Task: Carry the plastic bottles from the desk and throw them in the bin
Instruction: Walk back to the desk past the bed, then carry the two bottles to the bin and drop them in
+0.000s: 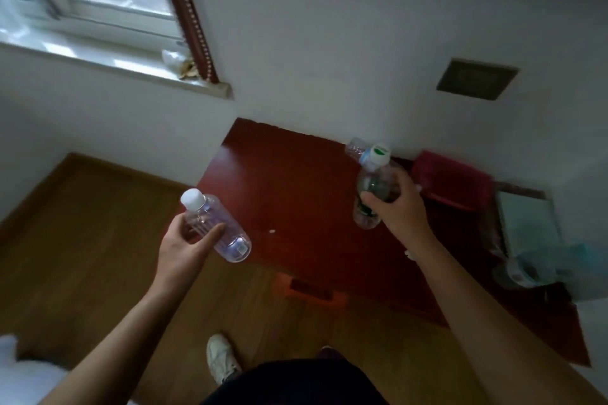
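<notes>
My left hand [184,245] grips a clear plastic bottle with a white cap [223,233], held tilted beside the desk's left edge, over the floor. My right hand [396,204] is closed around a clear bottle with a green label and a white-and-green cap [371,171], lifted above the dark red desk [289,194]. A third clear bottle [355,146] lies at the back of the desk by the wall, partly hidden behind the right-hand bottle. No bin is in view.
A red cloth or folder [450,179], a white tray [529,223] and a blue-green bag with a cup [543,265] crowd the desk's right side. Wooden floor [98,223] lies to the left. A window with a sill [98,10] is upper left. My shoe [222,357] stands below.
</notes>
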A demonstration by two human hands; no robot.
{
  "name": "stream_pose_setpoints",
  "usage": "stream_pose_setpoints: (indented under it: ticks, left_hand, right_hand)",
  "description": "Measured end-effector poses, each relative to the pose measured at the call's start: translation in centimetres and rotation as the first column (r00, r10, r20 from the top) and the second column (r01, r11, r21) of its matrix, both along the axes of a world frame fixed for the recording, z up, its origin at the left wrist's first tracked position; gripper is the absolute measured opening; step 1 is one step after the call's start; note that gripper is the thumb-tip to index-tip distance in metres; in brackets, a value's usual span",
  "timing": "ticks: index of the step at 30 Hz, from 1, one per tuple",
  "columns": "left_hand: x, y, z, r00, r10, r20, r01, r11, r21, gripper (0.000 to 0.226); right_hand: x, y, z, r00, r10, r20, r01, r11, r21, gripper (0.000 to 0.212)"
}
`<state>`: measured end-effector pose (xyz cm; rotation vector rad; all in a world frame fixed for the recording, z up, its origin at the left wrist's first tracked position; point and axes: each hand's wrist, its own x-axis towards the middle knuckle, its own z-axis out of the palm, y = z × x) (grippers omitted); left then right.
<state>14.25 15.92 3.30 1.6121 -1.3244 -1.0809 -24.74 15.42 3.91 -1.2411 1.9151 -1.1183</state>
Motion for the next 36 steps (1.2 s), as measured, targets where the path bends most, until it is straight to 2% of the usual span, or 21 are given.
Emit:
stream_pose_setpoints:
  ticks: [3,6,9,14,18,21,28,36]
  left_hand:
    - [5.3,3.4,-0.5,0.986,0.165,0.003,-0.165,0.986,0.019,0.049]
    - [11.2,7.6,-1.5,0.947,0.322,0.021,-0.323,0.945,0.052,0.041]
    - [17.2,12.3,-3.3,0.88,0.474,0.007,-0.472,0.875,0.107,0.038]
    - [26.0,20.8,-6.0,0.703,0.712,0.002,-0.7,0.69,0.185,0.039]
    - [31.4,26.2,-8.3,0.58,0.814,0.028,-0.79,0.553,0.264,0.041]
    - [33.7,28.1,-9.3,0.535,0.843,0.052,-0.813,0.498,0.301,0.039]
    - [36.5,26.6,-9.6,0.558,0.824,0.097,-0.796,0.499,0.342,0.048]
    - [43.1,16.8,-8.8,0.562,0.821,0.103,-0.798,0.505,0.328,0.051]
  right_hand:
    - [7.6,-0.5,1.1,0.96,0.27,0.078,-0.272,0.962,0.016,0.051]
    - [15.0,-0.4,1.5,0.878,0.455,0.149,-0.465,0.884,0.039,0.05]
    - [21.8,0.3,1.1,0.795,0.585,0.161,-0.6,0.796,0.073,0.049]
    - [32.0,1.5,-1.0,0.664,0.727,0.174,-0.748,0.639,0.18,0.053]
    - [39.1,2.0,-2.8,0.622,0.769,0.145,-0.776,0.58,0.248,0.059]
    - [43.5,1.8,-3.9,0.608,0.784,0.13,-0.783,0.563,0.267,0.06]
    - [49.0,-0.7,-6.3,0.583,0.807,0.091,-0.777,0.521,0.354,0.058]
    - [53.2,-8.5,-10.0,0.588,0.808,0.042,-0.723,0.501,0.475,0.056]
